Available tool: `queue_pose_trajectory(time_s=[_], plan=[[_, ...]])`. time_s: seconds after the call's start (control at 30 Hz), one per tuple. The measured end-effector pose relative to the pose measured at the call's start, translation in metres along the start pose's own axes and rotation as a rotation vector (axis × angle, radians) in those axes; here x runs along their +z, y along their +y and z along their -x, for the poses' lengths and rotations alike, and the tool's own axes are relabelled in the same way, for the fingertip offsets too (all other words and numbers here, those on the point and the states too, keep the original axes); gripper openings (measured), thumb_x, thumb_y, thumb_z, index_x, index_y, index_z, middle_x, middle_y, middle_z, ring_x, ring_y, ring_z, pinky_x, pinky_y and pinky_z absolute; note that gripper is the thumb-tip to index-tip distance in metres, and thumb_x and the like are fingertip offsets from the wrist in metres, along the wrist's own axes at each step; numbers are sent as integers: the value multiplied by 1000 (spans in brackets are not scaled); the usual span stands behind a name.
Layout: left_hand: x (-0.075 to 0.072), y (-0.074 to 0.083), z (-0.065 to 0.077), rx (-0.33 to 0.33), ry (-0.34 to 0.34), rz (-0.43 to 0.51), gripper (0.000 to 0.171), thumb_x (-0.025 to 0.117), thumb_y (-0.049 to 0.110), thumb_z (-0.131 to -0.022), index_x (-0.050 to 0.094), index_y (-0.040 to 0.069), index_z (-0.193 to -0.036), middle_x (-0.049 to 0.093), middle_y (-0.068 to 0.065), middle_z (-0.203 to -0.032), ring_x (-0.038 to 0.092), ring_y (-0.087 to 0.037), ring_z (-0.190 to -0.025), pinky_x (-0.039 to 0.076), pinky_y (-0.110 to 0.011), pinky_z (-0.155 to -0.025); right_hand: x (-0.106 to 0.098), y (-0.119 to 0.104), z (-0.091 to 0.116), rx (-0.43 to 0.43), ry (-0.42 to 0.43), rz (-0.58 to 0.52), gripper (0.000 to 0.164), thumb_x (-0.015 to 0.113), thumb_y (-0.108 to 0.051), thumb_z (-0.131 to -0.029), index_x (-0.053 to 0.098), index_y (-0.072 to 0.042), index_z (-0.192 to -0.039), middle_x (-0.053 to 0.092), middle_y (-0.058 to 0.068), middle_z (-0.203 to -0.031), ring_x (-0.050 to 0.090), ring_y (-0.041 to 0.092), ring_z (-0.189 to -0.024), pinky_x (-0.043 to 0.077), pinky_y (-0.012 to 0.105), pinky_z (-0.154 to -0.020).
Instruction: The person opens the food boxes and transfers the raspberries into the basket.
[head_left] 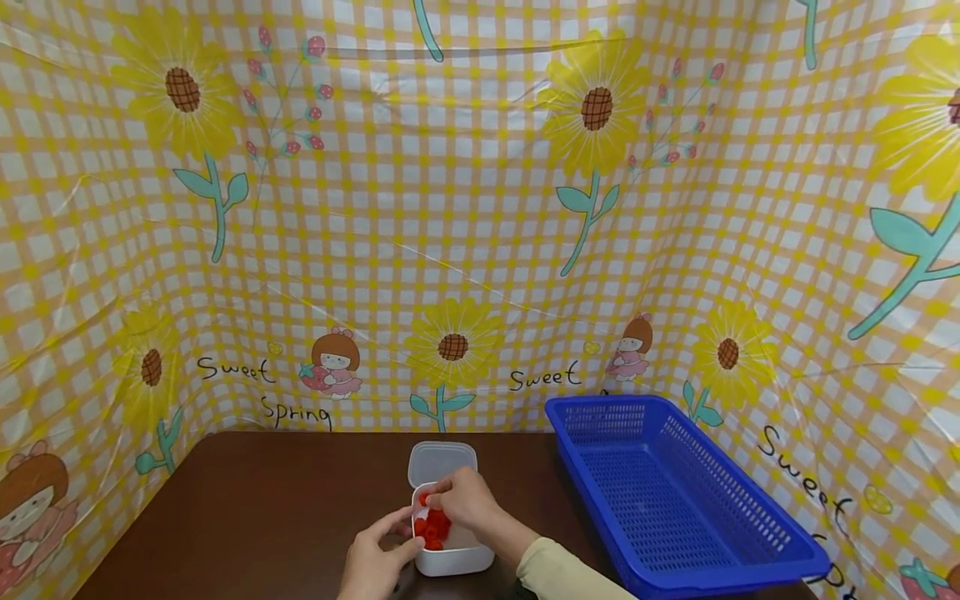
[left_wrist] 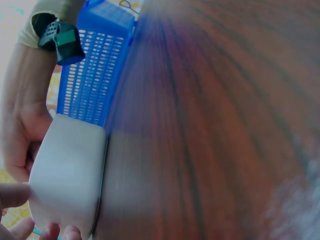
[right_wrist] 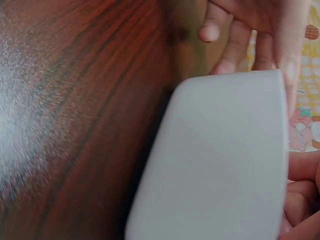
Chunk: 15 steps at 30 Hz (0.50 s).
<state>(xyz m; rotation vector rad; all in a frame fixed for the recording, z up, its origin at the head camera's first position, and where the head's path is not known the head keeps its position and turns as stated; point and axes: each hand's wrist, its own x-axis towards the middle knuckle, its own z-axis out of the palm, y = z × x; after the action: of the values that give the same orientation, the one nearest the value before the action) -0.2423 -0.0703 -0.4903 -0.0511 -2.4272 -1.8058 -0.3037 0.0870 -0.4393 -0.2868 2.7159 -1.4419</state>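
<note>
A white plastic box [head_left: 454,562] stands on the table with several small red pieces [head_left: 433,530] in its left part; their kind is too small to tell. My left hand [head_left: 375,557] holds the box at its left side, the thumb at the near left corner and the fingers farther back. Over the far left part of the box, my right hand [head_left: 467,497] has curled fingers and pinches a red piece [head_left: 423,499] at the rim. Both wrist views show the box's outer wall [left_wrist: 67,170], which hides the inside.
Behind the box lies a translucent white lid [head_left: 442,463]. A large blue perforated basket [head_left: 600,500] stands on the right of the dark brown table [head_left: 285,500]. Yellow checked cloth [head_left: 450,208] hangs around the back and sides.
</note>
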Motion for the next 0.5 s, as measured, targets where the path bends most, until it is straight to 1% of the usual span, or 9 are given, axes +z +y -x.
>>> queue_pose_trajectory(time_s=[0.1,0.2,0.33,0.5], plan=[[0,-2,3,1,8,-22,46,80,21,-83,69,8,-125,70,-3,-94,59,-14,-75,44,-27,-60,-4,-2,3,10,-14,-21,12,75,-6,-86,77,4,-92,71,7,-83,67,21,-77,54,28,-60],[1,-1,3,4,20,-29,44,80,21,-82,70,9,-123,69,-3,-93,59,-13,-76,44,-27,-62,-10,-4,4,-4,-21,-34,12,74,-6,-86,77,4,-91,72,8,-84,67,22,-77,54,29,-61],[2,2,2,20,28,-16,41,81,19,-82,69,9,-121,69,-3,-95,59,-14,-75,45,-26,-62,-22,-7,4,-28,-17,-18,12,75,-7,-86,78,4,-90,74,11,-90,64,21,-80,55,33,-66],[2,3,2,13,26,-10,39,81,18,-82,69,9,-118,69,-4,-95,60,-14,-77,46,-26,-62,-36,-11,3,-23,-8,21,12,76,-9,-86,79,2,-89,74,11,-93,62,20,-84,54,37,-72]])
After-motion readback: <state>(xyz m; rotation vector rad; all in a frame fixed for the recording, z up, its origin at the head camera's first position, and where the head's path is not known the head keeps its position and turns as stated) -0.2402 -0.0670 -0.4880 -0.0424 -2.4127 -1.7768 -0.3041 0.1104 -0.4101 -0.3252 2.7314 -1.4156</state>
